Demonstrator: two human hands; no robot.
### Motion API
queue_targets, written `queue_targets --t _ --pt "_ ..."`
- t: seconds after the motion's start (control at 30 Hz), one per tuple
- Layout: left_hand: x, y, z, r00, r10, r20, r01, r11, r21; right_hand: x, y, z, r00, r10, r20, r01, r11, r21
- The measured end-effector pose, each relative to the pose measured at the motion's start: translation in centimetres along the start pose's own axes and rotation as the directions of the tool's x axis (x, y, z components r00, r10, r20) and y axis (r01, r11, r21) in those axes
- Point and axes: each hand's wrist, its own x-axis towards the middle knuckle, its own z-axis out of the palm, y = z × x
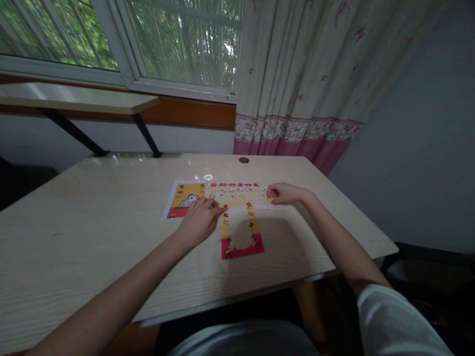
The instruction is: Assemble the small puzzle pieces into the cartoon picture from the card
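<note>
A rectangular jigsaw border point(243, 253), yellow above and red below, lies on the desk with bare wood showing inside it. My left hand point(200, 220) rests between this border and a printed picture card point(178, 211). Its thumb reaches the border's upper left side, and the fingers are loosely bent with nothing visible in them. To the right of the rows of loose pieces, my right hand point(284, 193) is closed in a pinch on a small yellow puzzle piece point(271, 200). Red puzzle pieces point(227, 185) form the back row, with yellow and white ones in front.
The wooden desk point(92, 237) has a round cable hole point(244, 160) near its back edge. A raised shelf point(74, 96) on black supports stands at the back left. Behind are a window point(178, 44) and a patterned curtain point(297, 74). A dark chair point(430, 272) is at right.
</note>
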Motion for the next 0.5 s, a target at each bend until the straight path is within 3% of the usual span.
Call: queue_targets --t 0.13,0.27,0.4,0.5 --pt "-0.1 -0.2 0.2 1.000 0.005 -0.017 -0.006 1.000 -0.017 -0.1 -0.9 0.3 0.996 -0.088 -0.015 0.089 0.970 0.226" --pt "0.1 -0.1 0.3 0.998 -0.009 -0.063 0.003 0.996 -0.090 0.6 -3.2 2.0 0.979 -0.111 -0.172 0.182 0.856 0.484" --pt "0.4 0.7 -0.2 0.993 -0.050 -0.107 0.013 0.947 -0.321 1.3 -6.4 4.3 0.966 -0.047 -0.254 0.219 0.667 0.712" --pt "0.6 1.5 -0.4 0.983 -0.117 -0.142 0.033 0.871 -0.490 1.6 -8.5 5.8 0.961 -0.009 -0.276 0.226 0.603 0.765"
